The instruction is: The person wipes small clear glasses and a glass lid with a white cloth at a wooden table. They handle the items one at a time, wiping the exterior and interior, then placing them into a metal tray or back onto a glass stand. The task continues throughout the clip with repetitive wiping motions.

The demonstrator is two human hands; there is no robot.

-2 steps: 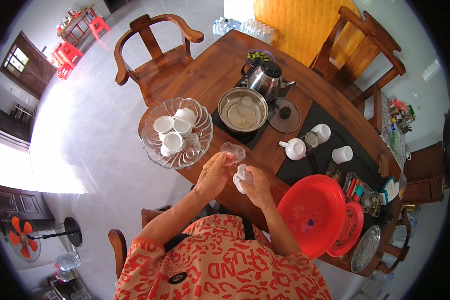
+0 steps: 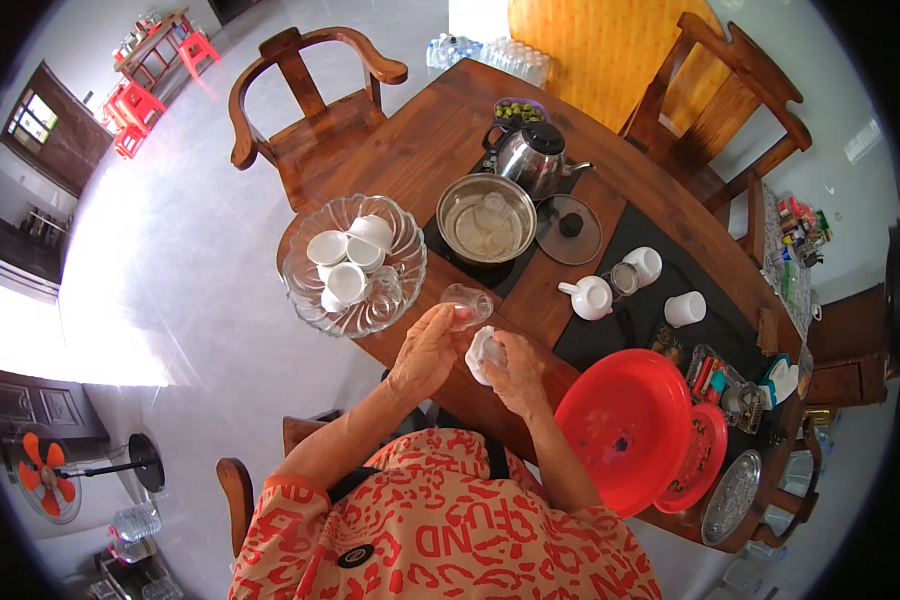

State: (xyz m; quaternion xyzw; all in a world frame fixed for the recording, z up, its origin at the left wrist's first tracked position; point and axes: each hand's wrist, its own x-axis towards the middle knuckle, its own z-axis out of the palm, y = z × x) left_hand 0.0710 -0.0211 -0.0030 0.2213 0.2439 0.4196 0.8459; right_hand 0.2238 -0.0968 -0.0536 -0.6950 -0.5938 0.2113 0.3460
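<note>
My left hand (image 2: 426, 352) holds a small clear glass cup (image 2: 466, 303) tipped on its side above the near edge of the wooden table (image 2: 420, 150). Right beside it my right hand (image 2: 513, 370) grips a crumpled white cloth (image 2: 482, 352), close to the cup. Just left of the hands sits a clear glass bowl (image 2: 310, 297) holding several white cups and a glass one.
A steel pot (image 2: 487, 219), its glass lid (image 2: 568, 229) and a steel kettle (image 2: 533, 156) sit at mid-table. White teaware (image 2: 590, 296) rests on a dark mat. Red plastic basins (image 2: 630, 428) lie at the right. Wooden chairs (image 2: 310, 95) surround the table.
</note>
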